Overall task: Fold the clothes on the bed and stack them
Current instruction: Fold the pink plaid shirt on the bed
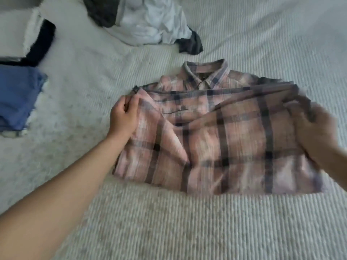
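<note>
Left hand [124, 117] and right hand [317, 136] each pinching plaid shirt [221, 139] fold corners.

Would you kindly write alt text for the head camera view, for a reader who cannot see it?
A person's left hand and right hand each grip a side of a pink plaid collared shirt lying on a white ribbed bedspread. A folded blue garment lies far left, with an unfolded heap of pale and grey clothes beyond the shirt.
</note>
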